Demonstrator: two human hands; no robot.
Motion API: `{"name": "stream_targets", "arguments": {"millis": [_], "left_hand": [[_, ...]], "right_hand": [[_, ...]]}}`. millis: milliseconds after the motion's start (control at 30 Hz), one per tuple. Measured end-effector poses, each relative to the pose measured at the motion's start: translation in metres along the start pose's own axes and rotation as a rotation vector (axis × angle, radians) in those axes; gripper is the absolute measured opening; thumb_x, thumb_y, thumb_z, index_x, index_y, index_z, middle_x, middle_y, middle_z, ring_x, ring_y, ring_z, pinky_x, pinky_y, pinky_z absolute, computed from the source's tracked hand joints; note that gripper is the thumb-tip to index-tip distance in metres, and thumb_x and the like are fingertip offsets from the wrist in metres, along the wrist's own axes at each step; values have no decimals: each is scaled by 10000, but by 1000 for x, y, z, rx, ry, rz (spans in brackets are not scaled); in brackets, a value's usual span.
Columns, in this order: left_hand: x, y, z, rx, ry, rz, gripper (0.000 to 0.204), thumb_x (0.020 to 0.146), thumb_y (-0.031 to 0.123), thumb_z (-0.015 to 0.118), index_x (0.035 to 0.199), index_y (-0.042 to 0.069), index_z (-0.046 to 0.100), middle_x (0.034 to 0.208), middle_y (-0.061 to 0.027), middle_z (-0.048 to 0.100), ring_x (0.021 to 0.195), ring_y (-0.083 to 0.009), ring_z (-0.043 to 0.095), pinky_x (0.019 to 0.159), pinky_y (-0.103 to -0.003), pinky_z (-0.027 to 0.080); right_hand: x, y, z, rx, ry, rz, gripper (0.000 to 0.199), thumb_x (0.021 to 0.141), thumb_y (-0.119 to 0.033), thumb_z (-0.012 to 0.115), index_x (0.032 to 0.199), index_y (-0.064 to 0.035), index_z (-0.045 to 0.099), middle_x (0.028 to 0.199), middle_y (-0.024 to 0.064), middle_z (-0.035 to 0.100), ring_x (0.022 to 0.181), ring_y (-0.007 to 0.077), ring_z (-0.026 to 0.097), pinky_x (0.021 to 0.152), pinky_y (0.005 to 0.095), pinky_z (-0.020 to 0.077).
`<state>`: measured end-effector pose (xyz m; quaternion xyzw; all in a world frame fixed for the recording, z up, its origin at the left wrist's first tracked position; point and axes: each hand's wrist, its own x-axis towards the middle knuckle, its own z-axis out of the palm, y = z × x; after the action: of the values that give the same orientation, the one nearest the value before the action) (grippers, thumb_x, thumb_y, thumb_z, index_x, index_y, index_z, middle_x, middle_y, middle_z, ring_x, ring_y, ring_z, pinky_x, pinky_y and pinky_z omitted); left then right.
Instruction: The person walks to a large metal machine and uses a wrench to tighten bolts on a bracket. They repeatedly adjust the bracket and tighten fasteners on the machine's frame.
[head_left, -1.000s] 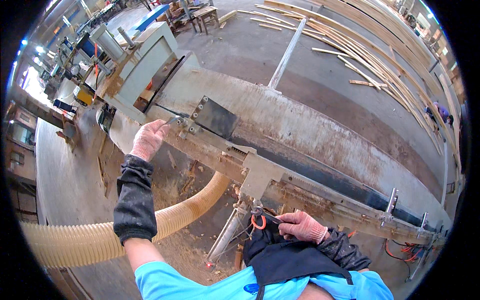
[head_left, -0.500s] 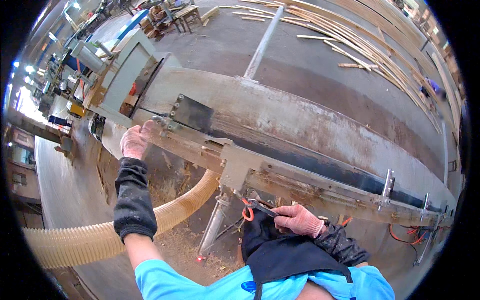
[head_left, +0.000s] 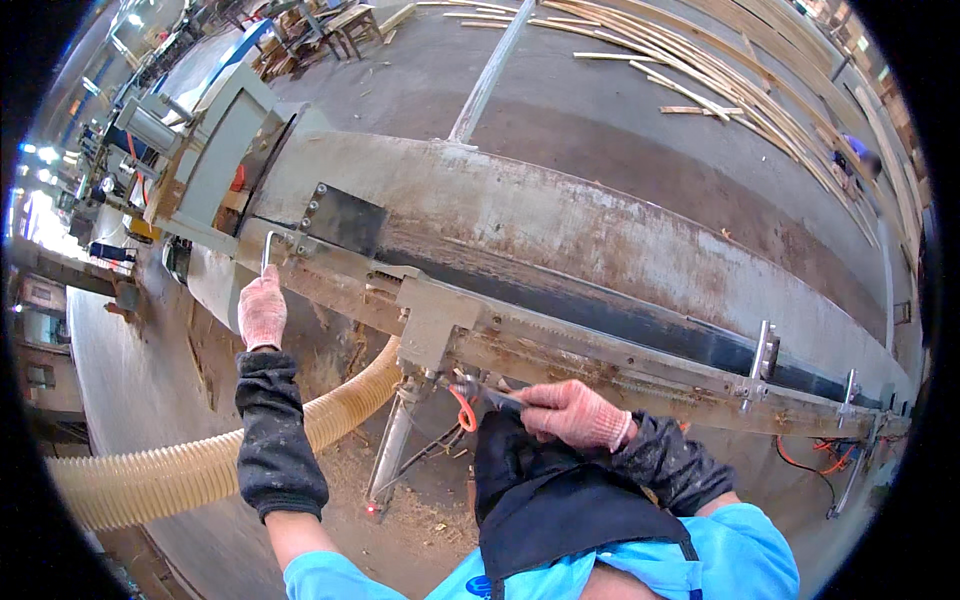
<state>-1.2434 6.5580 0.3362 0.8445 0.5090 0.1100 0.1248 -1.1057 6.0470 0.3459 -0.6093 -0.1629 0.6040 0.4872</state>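
Both hands wear pale knitted gloves and work at the near edge of a long, rusty machine bed. Closed in a fist, the left hand (head_left: pixel 262 310) grips the long leg of a bent hex key (head_left: pixel 267 250), whose short end points into the steel rail (head_left: pixel 600 350) just below a dark bolted plate (head_left: pixel 345 220); holding the key far from its bend looks like a way to gain leverage on a fastener there, though the fastener itself is too small to make out. Curled shut as well, the right hand (head_left: pixel 572 412) holds a slim dark tool with an orange-red grip (head_left: pixel 470 400), its tip reaching up under the grey bracket block (head_left: pixel 435 325) that hangs from the rail. Whether it is a pair of pliers or a cutter cannot be told. It appears to steady or hold something from below while the other hand turns from the side.

Black sleeve guards cover both forearms, likely against dirt and grease. Beneath the rail, a ribbed yellowish extraction hose (head_left: pixel 180 470) curves away to the left over a floor scattered with sawdust. A small clamp lever (head_left: pixel 762 350) stands further along the rail to the right. Beyond the machine, long wooden strips (head_left: pixel 700 70) lie in bundles on the concrete floor, well apart from the work.
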Motion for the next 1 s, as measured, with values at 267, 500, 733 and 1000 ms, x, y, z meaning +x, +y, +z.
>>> {"name": "stream_targets", "arguments": {"millis": [267, 500, 733, 1000], "left_hand": [[-10, 14, -11, -12, 28, 9, 619, 1075, 530, 459, 941, -7, 736, 940, -285, 713, 973, -502, 669, 869, -558, 510], [-11, 25, -13, -5, -30, 13, 609, 1076, 524, 428, 1013, 17, 760, 1017, -276, 725, 1026, -484, 681, 898, -560, 519], [-9, 11, -5, -24, -29, -37, 609, 1070, 537, 443, 1022, 23, 765, 1005, -268, 728, 1016, -482, 685, 882, -544, 530], [-4, 13, 0, -11, 7, 16, 551, 1079, 477, 476, 949, -5, 708, 935, -272, 708, 952, -480, 670, 843, -560, 506]], "right_hand": [[91, -83, -29, -558, 212, -586, 298, 986, -169, 621, 1249, -52, 699, 911, 176, 748, 829, 344, 733, 734, 421, 571], [285, -120, -42, -1099, 474, -667, 233, 1002, -230, 577, 1131, -62, 676, 932, 231, 722, 915, 453, 703, 787, 544, 553], [338, -121, -23, -1189, 430, -631, 228, 1010, -239, 560, 1119, -69, 666, 948, 226, 721, 928, 438, 702, 810, 549, 545], [376, -84, -41, -869, 480, -894, 211, 998, -211, 574, 1120, -66, 666, 928, 219, 717, 920, 439, 700, 792, 536, 553]]}}
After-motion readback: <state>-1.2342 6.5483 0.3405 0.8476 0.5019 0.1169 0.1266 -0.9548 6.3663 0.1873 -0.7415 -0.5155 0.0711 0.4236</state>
